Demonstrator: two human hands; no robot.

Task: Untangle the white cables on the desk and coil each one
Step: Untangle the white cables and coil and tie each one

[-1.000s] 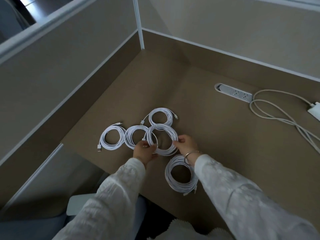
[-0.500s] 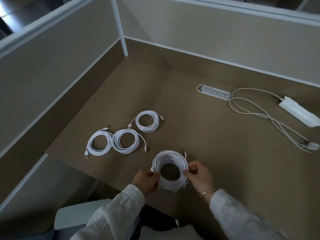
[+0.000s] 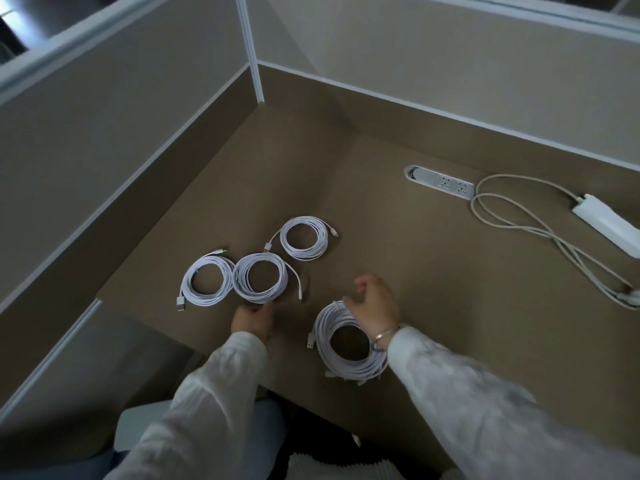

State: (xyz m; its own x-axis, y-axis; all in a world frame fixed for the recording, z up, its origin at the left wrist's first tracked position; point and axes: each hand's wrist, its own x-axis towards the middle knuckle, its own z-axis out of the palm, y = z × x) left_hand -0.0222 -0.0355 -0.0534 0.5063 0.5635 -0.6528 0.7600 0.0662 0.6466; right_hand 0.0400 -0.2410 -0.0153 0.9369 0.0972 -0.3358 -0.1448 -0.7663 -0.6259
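Finishing the coiling seems to be the step in hand: in the head view, the only view given, four white coils lie on the desk (image 3: 450,323) and no tangled white cable shows among them.

The right hand (image 3: 375,308) is over the far edge of the nearest coil (image 3: 348,344), which lies flat close to the front edge of the desk. Its fingers (image 3: 362,284) are spread and loosely curled, quite open, and they close on nothing. Whether the palm touches the top turns of this coil or only hovers just above them, I cannot tell, because the hand is a little blurred. A bracelet sits on this wrist, over the coil's right side.

The left hand (image 3: 251,320) is at the near rim of the middle coil (image 3: 259,277), beyond its fingertips. The fingers are turned away from the camera and dark, so I cannot tell how far they are open or whether they pinch the turns; they look to be touching or just beside the rim.

To the left of this hand's coil lies another coil (image 3: 207,284), touching it. Farther from both hands, a fourth coil (image 3: 304,239) lies apart, with its two plug ends sticking out.

In my judgement the task is nearly done. The next move probably calls only for tidying: pushing the nearest coil toward the other three, and tucking in the loose ends so no coil opens again. A power strip (image 3: 440,181) and its own loose cord (image 3: 519,223) lie well to the right of the right hand; these seem not part of the work.
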